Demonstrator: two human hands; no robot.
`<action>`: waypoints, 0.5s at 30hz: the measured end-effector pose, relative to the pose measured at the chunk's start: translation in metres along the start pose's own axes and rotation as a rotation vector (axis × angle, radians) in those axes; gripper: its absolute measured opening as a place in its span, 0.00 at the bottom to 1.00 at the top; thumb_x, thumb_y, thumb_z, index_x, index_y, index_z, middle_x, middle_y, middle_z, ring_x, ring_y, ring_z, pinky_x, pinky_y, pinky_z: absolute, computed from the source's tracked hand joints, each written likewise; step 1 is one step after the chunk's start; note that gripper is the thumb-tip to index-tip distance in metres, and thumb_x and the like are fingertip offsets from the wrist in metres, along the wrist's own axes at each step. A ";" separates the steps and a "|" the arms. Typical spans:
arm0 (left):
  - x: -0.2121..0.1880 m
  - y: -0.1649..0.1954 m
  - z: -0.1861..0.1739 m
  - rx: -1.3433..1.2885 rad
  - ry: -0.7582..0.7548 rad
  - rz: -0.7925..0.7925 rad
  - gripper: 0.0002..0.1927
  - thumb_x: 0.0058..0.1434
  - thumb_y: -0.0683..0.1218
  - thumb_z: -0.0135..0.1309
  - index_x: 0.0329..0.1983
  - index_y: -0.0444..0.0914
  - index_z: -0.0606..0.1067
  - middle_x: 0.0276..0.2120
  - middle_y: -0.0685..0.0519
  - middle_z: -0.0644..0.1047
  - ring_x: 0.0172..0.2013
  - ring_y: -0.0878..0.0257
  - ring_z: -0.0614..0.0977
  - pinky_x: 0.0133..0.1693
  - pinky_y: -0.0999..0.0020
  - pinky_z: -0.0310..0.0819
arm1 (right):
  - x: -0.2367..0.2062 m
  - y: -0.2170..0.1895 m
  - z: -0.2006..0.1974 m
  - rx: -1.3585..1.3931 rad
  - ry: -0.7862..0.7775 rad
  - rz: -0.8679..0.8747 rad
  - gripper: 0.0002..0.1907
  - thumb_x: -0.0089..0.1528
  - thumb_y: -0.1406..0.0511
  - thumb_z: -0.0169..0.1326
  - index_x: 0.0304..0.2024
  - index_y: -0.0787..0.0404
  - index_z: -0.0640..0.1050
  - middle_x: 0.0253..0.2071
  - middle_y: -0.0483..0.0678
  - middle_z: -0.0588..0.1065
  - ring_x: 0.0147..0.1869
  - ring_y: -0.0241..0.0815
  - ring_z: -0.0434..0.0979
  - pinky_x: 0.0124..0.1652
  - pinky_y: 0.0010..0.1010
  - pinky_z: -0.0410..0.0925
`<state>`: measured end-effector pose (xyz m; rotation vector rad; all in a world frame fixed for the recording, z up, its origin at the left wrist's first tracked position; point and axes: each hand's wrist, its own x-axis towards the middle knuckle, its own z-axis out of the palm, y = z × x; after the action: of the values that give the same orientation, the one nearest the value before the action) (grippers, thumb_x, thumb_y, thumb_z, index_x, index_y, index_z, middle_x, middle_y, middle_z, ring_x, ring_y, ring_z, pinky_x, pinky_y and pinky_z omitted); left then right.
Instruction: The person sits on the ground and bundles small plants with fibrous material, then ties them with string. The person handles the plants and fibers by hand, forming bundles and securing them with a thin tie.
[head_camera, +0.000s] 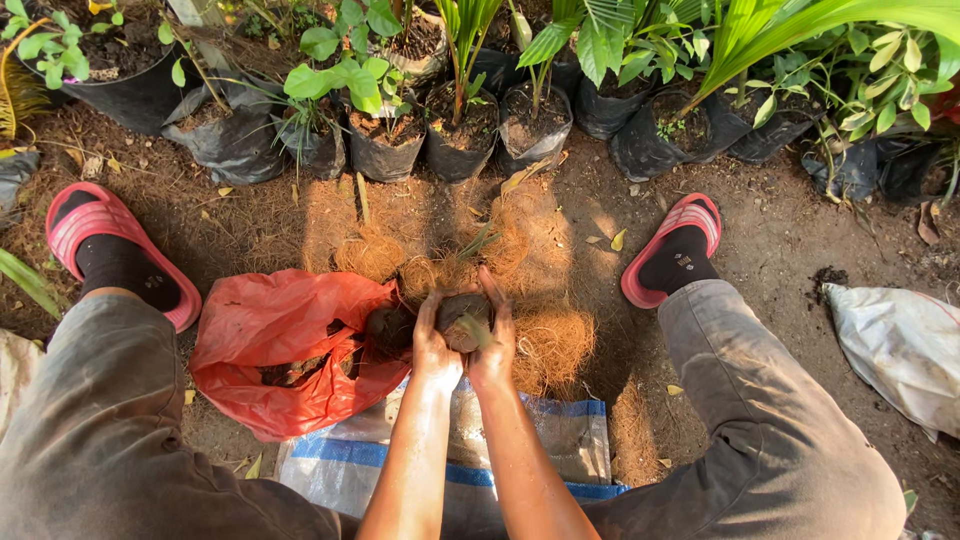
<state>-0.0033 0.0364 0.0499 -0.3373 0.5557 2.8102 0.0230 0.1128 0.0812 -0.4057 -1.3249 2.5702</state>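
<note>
Here both hands, left hand (432, 345) and right hand (495, 340), close around a soil ball (462, 318) above coconut fibre (545, 340), shaping apparently under way; wrapping likely needs fibre gathered from just beyond the grip.

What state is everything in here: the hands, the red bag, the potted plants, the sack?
Left hand: cupped in a grip on the dark round soil ball.
Right hand: cupped on the same ball.
Red plastic bag: open, crumpled, soil inside.
Black nursery bags: upright, filled, planted.
White-and-blue woven sack: flat on ground.
</note>
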 end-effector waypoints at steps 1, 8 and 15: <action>0.000 0.000 -0.001 -0.003 0.030 -0.023 0.17 0.69 0.52 0.47 0.47 0.35 0.76 0.40 0.46 0.83 0.40 0.55 0.84 0.44 0.61 0.80 | 0.001 0.000 0.001 0.013 -0.026 0.004 0.34 0.63 0.46 0.49 0.64 0.59 0.70 0.60 0.49 0.74 0.62 0.46 0.74 0.61 0.43 0.68; 0.020 -0.003 -0.021 0.193 -0.033 0.048 0.05 0.68 0.38 0.53 0.46 0.33 0.75 0.41 0.47 0.81 0.42 0.58 0.82 0.48 0.63 0.77 | 0.010 0.018 -0.027 0.089 -0.135 -0.031 0.29 0.63 0.51 0.58 0.59 0.63 0.76 0.60 0.55 0.76 0.63 0.53 0.75 0.62 0.46 0.70; 0.010 0.001 -0.018 0.131 0.086 -0.062 0.18 0.70 0.52 0.44 0.56 0.37 0.73 0.48 0.49 0.78 0.49 0.59 0.80 0.53 0.59 0.75 | 0.016 0.031 -0.034 -0.230 -0.306 -0.565 0.35 0.73 0.36 0.40 0.49 0.55 0.81 0.62 0.57 0.77 0.72 0.56 0.73 0.74 0.51 0.65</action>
<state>-0.0101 0.0307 0.0315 -0.4430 0.7311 2.6939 0.0174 0.1264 0.0343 0.3069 -1.5642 2.0648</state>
